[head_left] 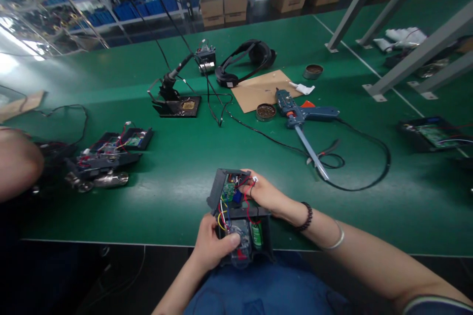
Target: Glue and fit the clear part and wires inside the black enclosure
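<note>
An opened dark grey device housing point(266, 236) is held at the table's front edge. Its lower part contains a clear-covered unit and a green battery point(256, 235). The raised upper part point(218, 188) shows a green circuit board point(228, 191), with yellow, white and red wires running between the parts. My left hand point(214, 242) grips the lower housing from the left, thumb over the clear cover. My right hand point(258, 191) is at the right side of the upper part, its fingers closed near the red wires and a small white connector point(254, 179).
A soldering iron stand point(177, 107), glue gun point(314, 113), cutters point(325, 150), small tins point(265, 111), cardboard point(254, 89) and black headset point(246, 61) lie beyond the hands. More opened devices point(107, 150) are at left, beside another person's arm point(18, 165). Metal posts point(354, 7) stand at right.
</note>
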A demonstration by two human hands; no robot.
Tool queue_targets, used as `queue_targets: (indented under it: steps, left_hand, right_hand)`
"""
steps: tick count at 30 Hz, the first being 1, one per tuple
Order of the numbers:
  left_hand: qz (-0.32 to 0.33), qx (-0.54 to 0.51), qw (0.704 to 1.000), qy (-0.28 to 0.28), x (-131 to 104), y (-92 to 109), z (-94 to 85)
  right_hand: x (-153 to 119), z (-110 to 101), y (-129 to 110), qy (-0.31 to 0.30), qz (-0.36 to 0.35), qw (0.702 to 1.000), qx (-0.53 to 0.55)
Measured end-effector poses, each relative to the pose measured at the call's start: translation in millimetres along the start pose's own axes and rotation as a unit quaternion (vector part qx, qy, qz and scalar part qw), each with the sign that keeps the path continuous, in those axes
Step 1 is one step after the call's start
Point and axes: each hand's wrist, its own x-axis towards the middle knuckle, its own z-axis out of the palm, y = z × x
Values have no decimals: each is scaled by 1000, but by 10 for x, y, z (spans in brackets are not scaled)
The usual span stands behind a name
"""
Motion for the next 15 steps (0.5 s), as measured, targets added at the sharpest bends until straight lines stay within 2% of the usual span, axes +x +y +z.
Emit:
queue_targets:
  steps: [3,7,11,15]
  left_hand:
    - [-5,6,1000,26,4,2,20]
    - [-10,20,998,60,-11,-8,78]
    - [11,59,996,59,-52,-68,100]
    - [69,220,969,84,23,-192,21]
  right_hand:
    - [-141,-91,-41,-1,18,1000,21]
    - [-553,-168,-104,31,2,999,19]
    - [-866,25,-62,38,-43,998,-24]
    - [-747,188,54,118,-105,986,-56]
